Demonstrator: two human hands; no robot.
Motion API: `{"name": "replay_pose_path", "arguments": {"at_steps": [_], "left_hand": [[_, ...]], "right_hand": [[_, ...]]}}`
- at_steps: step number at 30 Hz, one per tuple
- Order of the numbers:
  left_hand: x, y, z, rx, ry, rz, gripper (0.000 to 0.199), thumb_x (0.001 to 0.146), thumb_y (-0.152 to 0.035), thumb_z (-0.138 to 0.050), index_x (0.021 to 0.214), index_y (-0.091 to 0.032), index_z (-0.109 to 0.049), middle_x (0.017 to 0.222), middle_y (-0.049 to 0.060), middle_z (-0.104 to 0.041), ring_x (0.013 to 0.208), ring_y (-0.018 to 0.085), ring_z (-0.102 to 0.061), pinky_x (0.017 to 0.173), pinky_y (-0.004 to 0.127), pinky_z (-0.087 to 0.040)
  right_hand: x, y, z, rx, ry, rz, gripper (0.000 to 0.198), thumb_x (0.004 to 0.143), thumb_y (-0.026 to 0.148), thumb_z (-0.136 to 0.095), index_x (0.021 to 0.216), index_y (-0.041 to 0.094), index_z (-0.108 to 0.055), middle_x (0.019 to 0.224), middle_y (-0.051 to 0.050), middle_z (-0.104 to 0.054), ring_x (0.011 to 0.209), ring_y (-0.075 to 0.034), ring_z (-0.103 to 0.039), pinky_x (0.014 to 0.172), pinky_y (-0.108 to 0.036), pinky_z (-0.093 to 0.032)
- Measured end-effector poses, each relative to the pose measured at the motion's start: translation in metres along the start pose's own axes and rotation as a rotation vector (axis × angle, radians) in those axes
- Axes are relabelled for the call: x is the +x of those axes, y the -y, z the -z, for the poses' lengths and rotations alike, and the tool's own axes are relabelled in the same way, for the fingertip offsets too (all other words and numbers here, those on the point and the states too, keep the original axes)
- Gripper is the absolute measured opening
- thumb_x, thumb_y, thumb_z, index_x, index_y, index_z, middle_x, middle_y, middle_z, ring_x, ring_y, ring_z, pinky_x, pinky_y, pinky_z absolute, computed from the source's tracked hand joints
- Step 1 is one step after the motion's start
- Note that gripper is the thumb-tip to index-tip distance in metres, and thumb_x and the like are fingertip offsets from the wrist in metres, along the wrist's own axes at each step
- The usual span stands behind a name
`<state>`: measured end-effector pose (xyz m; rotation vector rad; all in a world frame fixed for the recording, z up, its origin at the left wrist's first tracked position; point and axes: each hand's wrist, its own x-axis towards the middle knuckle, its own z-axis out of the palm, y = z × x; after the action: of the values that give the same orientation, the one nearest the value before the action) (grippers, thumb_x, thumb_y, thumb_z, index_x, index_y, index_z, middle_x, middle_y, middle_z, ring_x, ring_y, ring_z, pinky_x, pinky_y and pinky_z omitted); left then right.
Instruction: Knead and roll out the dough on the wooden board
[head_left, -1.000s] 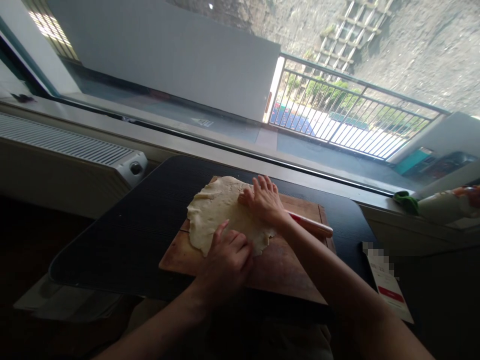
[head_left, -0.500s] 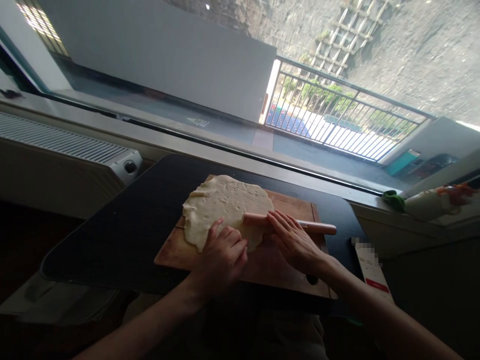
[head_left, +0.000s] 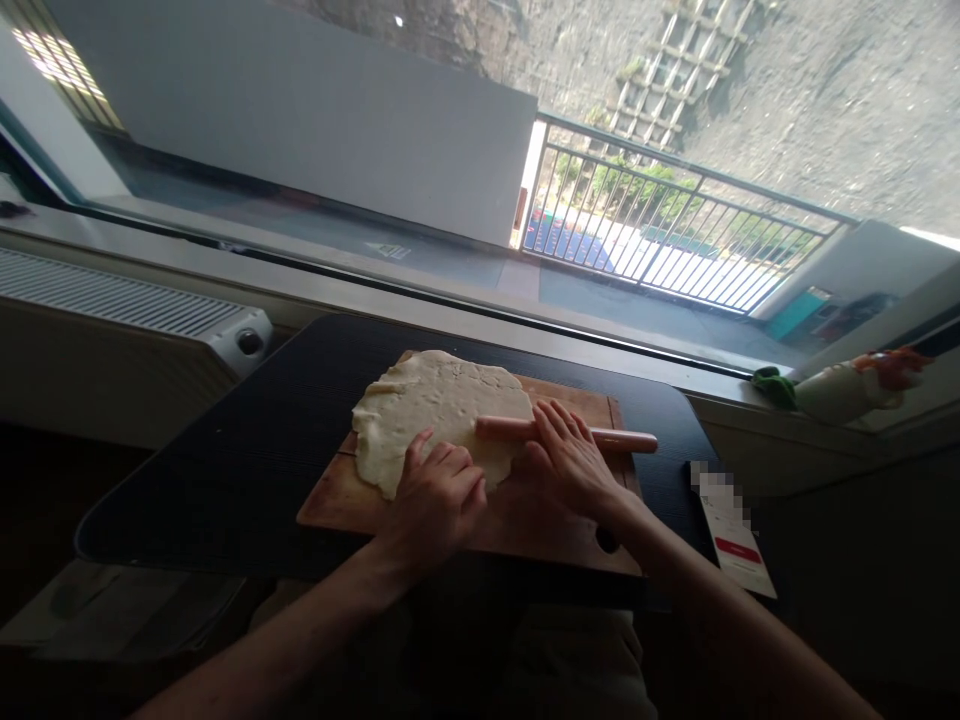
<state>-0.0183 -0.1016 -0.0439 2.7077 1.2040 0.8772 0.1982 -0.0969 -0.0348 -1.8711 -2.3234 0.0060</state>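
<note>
A broad, uneven sheet of pale dough [head_left: 439,400] lies on a wooden cutting board [head_left: 337,495]. My left hand [head_left: 442,490] is at the near edge of the dough, its fingers curled against it and the little finger raised. Their tips are partly hidden. A pinkish rolling pin [head_left: 624,440] rests across the right side of the dough, its far right end jutting past the board. My right hand [head_left: 570,450] lies over the pin's middle with fingers stretched out nearly flat, not wrapped around it.
The board stands on a dark table [head_left: 202,460] against the window sill. At the table's right edge is a flat item with a red label [head_left: 737,550]. A ribbed white radiator [head_left: 150,300] is on the left; a pale pot [head_left: 832,388] and green cloth [head_left: 772,385] sit right.
The view has shifted slightly. My right hand has slid forward over the rolling pin, which has rolled a little away from me. My left hand stays at the dough's near edge.
</note>
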Motion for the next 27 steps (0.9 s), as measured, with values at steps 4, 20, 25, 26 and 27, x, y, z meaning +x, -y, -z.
{"name": "replay_pose_path", "arguments": {"at_steps": [4, 20, 25, 26, 27], "left_hand": [[0.018, -0.014, -0.009, 0.013, 0.047, 0.047, 0.014, 0.086, -0.027, -0.052, 0.091, -0.02, -0.063, 0.088, 0.004, -0.062, 0.091, 0.021, -0.055, 0.101, 0.048, -0.027], [0.065, -0.029, -0.001, 0.228, 0.455, 0.163, 0.017, 0.075, -0.024, -0.052, 0.09, -0.017, -0.055, 0.093, 0.01, -0.066, 0.09, 0.028, -0.06, 0.077, 0.042, -0.038], [0.063, -0.028, -0.01, 0.194, 0.334, 0.121, 0.02, 0.071, -0.015, -0.05, 0.09, -0.019, -0.054, 0.086, 0.006, -0.066, 0.085, 0.023, -0.061, 0.08, 0.039, -0.038], [0.063, -0.025, -0.01, 0.145, 0.327, 0.117, 0.021, 0.071, -0.014, -0.049, 0.091, -0.019, -0.054, 0.083, 0.004, -0.065, 0.081, 0.021, -0.061, 0.08, 0.038, -0.039], [0.063, -0.02, -0.009, 0.079, 0.325, 0.115, 0.023, 0.072, -0.014, -0.048, 0.093, -0.02, -0.054, 0.08, 0.002, -0.065, 0.076, 0.019, -0.061, 0.078, 0.035, -0.04]], "right_hand": [[0.052, -0.012, 0.009, 0.053, 0.027, -0.128, 0.051, 0.096, 0.047, -0.028, 0.135, 0.018, -0.044, 0.148, -0.011, -0.032, 0.136, -0.026, -0.026, 0.108, -0.043, -0.023], [-0.006, -0.064, 0.013, 0.113, -0.066, -0.168, 0.026, 0.09, 0.034, -0.049, 0.106, 0.018, -0.061, 0.107, -0.009, -0.059, 0.102, -0.021, -0.053, 0.088, -0.029, -0.037], [-0.007, -0.062, 0.01, 0.095, -0.071, -0.18, 0.026, 0.089, 0.033, -0.047, 0.107, 0.019, -0.061, 0.107, -0.01, -0.059, 0.102, -0.022, -0.052, 0.089, -0.031, -0.037], [-0.007, -0.061, 0.01, 0.092, -0.074, -0.184, 0.027, 0.089, 0.033, -0.047, 0.107, 0.019, -0.061, 0.107, -0.01, -0.059, 0.102, -0.023, -0.052, 0.089, -0.032, -0.037], [-0.008, -0.061, 0.01, 0.091, -0.079, -0.185, 0.027, 0.089, 0.033, -0.047, 0.108, 0.019, -0.06, 0.108, -0.01, -0.058, 0.102, -0.023, -0.052, 0.089, -0.032, -0.037]]}}
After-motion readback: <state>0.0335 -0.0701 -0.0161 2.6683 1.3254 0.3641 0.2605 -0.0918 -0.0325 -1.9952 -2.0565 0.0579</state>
